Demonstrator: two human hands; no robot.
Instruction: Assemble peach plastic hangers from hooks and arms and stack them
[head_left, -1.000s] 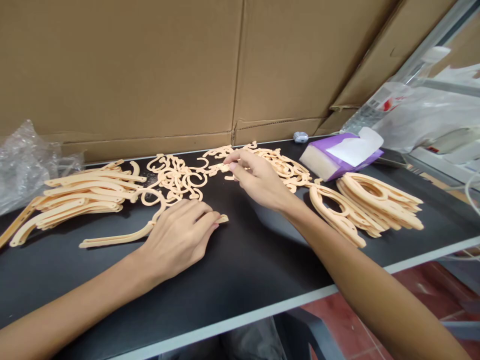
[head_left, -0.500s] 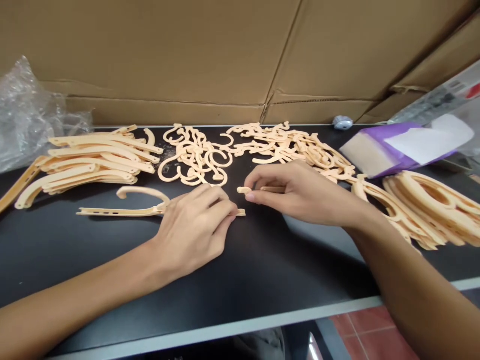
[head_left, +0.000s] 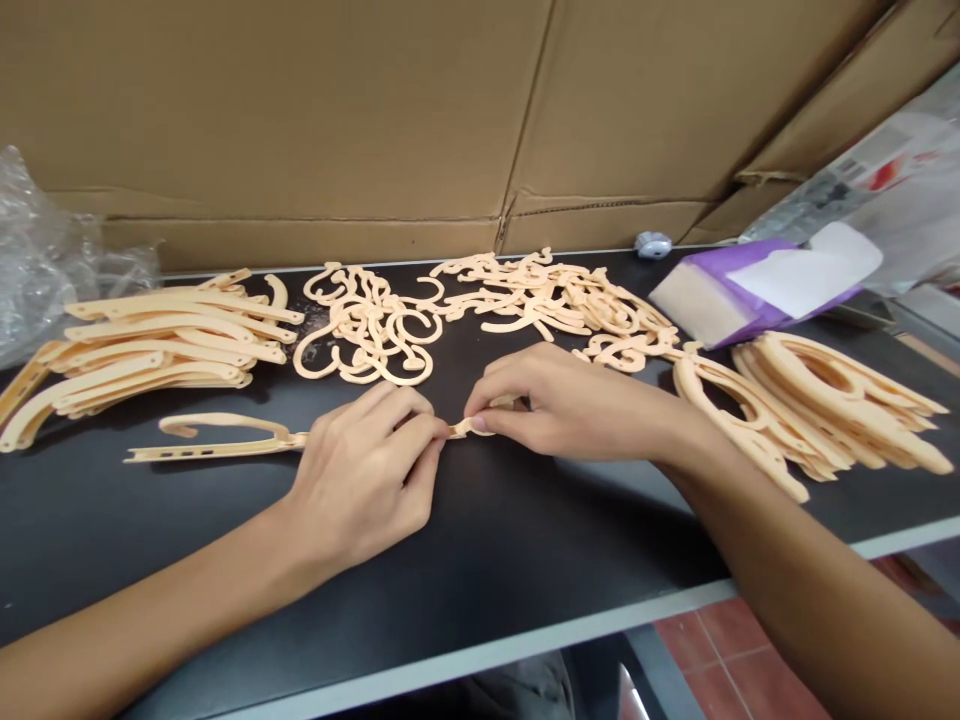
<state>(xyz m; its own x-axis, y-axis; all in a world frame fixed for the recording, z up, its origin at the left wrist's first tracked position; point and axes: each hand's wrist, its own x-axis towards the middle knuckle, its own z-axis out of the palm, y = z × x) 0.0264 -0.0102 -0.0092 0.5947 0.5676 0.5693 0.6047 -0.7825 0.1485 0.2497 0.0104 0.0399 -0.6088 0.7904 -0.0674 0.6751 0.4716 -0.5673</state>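
My left hand [head_left: 375,455] is closed around a peach-coloured plastic clothes hanger [head_left: 214,452], lying low over the black table with its hook [head_left: 225,422] and one arm sticking out to the left. The hanger's other end pokes out past my left fingertips. Between thumb and fingers, my right hand [head_left: 536,400] pinches a small curved peach plastic piece [head_left: 480,424]. That piece meets the hanger's right end; my right fingers partly hide it, and I cannot tell whether the two are joined.
Hanger arms [head_left: 165,340] are stacked at the left, loose hooks [head_left: 371,325] lie mid-back, and more small curved pieces [head_left: 570,300] sit right of them. Larger hanger parts [head_left: 832,390] and a purple tissue pack [head_left: 757,285] are at the right. Cardboard [head_left: 300,120] stands behind.
My right hand has brought the small curved piece left and down to the hanger's end. The hanger's hook lies lower against its arm. The view has shifted slightly.
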